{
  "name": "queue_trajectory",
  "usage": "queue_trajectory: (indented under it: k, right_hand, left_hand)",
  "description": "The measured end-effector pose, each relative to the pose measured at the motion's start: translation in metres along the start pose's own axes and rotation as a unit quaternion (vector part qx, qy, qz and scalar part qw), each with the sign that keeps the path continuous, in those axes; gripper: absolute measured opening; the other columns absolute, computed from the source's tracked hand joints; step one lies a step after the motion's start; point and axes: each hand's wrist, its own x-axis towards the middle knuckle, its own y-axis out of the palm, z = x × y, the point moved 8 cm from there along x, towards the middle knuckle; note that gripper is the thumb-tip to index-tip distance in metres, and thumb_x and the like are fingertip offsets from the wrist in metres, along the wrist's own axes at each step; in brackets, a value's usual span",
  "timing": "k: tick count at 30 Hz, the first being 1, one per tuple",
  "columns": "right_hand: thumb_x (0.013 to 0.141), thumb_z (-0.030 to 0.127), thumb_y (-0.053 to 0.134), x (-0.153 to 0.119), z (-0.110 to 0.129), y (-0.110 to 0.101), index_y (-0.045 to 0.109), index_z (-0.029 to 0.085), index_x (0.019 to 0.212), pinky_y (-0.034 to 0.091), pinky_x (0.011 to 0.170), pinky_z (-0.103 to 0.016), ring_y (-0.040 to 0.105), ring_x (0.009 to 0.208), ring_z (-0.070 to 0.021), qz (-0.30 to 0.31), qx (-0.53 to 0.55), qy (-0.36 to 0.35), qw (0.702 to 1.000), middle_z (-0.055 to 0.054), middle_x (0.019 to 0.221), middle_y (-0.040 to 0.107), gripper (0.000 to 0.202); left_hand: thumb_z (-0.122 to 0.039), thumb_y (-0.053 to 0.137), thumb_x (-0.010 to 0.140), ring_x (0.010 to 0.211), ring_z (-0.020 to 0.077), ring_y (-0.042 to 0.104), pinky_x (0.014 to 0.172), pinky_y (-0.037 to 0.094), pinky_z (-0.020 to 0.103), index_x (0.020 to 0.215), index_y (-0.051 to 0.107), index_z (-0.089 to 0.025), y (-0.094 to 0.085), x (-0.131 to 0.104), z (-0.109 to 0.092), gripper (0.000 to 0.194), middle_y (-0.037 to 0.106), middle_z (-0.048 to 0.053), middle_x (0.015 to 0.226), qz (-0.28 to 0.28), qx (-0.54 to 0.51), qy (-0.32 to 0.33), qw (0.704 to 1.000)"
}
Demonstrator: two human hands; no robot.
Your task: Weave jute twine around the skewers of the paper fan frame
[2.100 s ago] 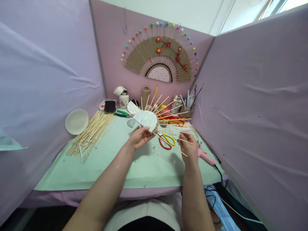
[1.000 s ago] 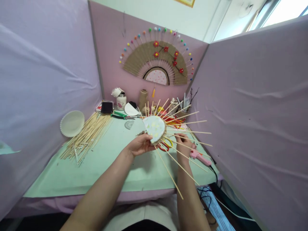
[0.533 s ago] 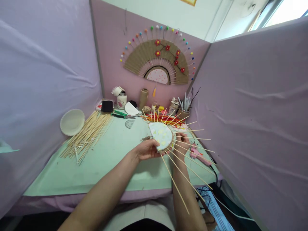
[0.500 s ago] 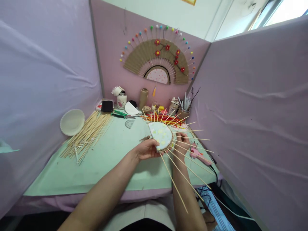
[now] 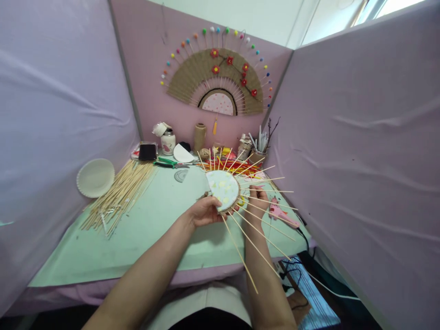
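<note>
A semicircular piece point(image 5: 222, 187) covered in pale patterned material, with thin sticks fanning out from its curved edge, is held above the table. My left hand point(image 5: 207, 211) grips its lower left corner, thumb on the front face and fingers behind. To the right, my right hand point(image 5: 257, 200) is behind the sticks, its fingers bent together; what they hold, if anything, is too small to tell. A bit of yellow point(image 5: 242, 200) shows between the piece and my right hand.
Loose sticks point(image 5: 120, 195) and a white bowl point(image 5: 95, 178) lie at left. Green-handled pliers point(image 5: 168, 162), a protractor point(image 5: 180, 175) and red and yellow strips point(image 5: 247, 169) lie further back. A pink glue gun point(image 5: 282, 214) rests at right. A finished fan point(image 5: 220, 75) hangs behind.
The whole view has shifted slightly. My right hand has moved a little away from the piece's curved edge, and more yellow shows between them. My left hand keeps its hold.
</note>
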Motion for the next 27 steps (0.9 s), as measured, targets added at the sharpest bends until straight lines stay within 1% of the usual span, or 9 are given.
queue_trajectory:
  k: [5,8,11,15,19,23,25,27]
  right_hand:
    - [0.073,0.043,0.064,0.000,0.005,-0.004,0.058,0.017,0.075,0.040,0.068,-0.028,0.046,0.069,-0.0137,-0.010,-0.004,-0.007,1.000,0.000,0.072,0.058,0.027]
    - [0.074,0.043,0.063,-0.002,0.010,-0.006,0.058,0.017,0.076,0.039,0.068,-0.028,0.045,0.070,-0.0138,-0.014,-0.010,-0.013,1.000,0.000,0.073,0.057,0.027]
    - [0.074,0.041,0.062,-0.003,0.013,-0.006,0.056,0.017,0.073,0.037,0.064,-0.027,0.042,0.065,-0.0126,-0.009,-0.020,-0.015,1.000,0.001,0.068,0.053,0.025]
    - [0.076,0.041,0.060,-0.002,0.014,-0.010,0.054,0.017,0.075,0.036,0.060,-0.027,0.040,0.063,-0.0121,-0.014,-0.020,-0.016,1.000,0.002,0.065,0.050,0.024]
    - [0.075,0.041,0.061,0.002,0.011,-0.016,0.055,0.017,0.076,0.036,0.059,-0.026,0.040,0.061,-0.0112,-0.019,-0.008,-0.012,1.000,0.004,0.064,0.048,0.025]
    - [0.071,0.042,0.066,0.002,0.010,-0.015,0.057,0.017,0.077,0.035,0.056,-0.025,0.040,0.057,-0.0101,0.019,0.004,0.007,1.000,0.005,0.061,0.049,0.027]
    - [0.069,0.041,0.068,-0.001,0.013,-0.010,0.060,0.016,0.075,0.035,0.055,-0.025,0.041,0.056,-0.0100,0.063,0.007,0.020,0.998,0.004,0.060,0.051,0.027]
    - [0.068,0.040,0.070,-0.005,0.017,-0.003,0.063,0.016,0.078,0.034,0.053,-0.024,0.043,0.055,-0.0096,0.128,0.020,0.040,0.991,0.003,0.060,0.053,0.027]
  left_hand:
    - [-0.009,0.063,0.060,0.070,0.0168,0.065,0.057,0.044,0.022,0.110,0.061,-0.012,-0.002,0.001,-0.001,0.050,0.071,0.010,0.085,-0.016,-0.007,0.010,1.000]
    - [-0.010,0.069,0.062,0.064,0.0139,0.062,0.052,0.041,0.020,0.101,0.063,-0.012,-0.008,0.002,-0.003,0.040,0.070,0.008,0.081,-0.051,-0.007,0.024,0.998]
    - [-0.012,0.073,0.065,0.062,0.0122,0.060,0.049,0.039,0.019,0.095,0.064,-0.011,-0.012,0.003,-0.003,0.032,0.068,0.009,0.079,-0.074,-0.008,0.030,0.997]
    - [-0.010,0.072,0.065,0.062,0.0119,0.059,0.048,0.039,0.018,0.096,0.064,-0.011,-0.013,0.004,-0.003,0.032,0.068,0.008,0.079,-0.082,-0.009,0.034,0.996]
    - [-0.005,0.069,0.065,0.059,0.0108,0.059,0.045,0.038,0.016,0.093,0.062,-0.012,-0.018,0.002,-0.009,0.030,0.067,0.006,0.076,-0.119,-0.013,0.051,0.991]
    - [-0.004,0.067,0.065,0.060,0.0114,0.060,0.044,0.040,0.015,0.096,0.062,-0.010,-0.027,-0.004,-0.029,0.032,0.069,0.008,0.079,-0.154,-0.011,0.099,0.983]
    - [-0.004,0.066,0.065,0.059,0.0106,0.060,0.043,0.041,0.014,0.095,0.062,-0.009,-0.032,-0.010,-0.042,0.030,0.069,0.009,0.079,-0.163,-0.011,0.130,0.978]
    - [-0.004,0.065,0.066,0.057,0.0093,0.058,0.043,0.042,0.014,0.093,0.062,-0.009,-0.037,-0.016,-0.055,0.027,0.068,0.009,0.078,-0.176,-0.015,0.161,0.971]
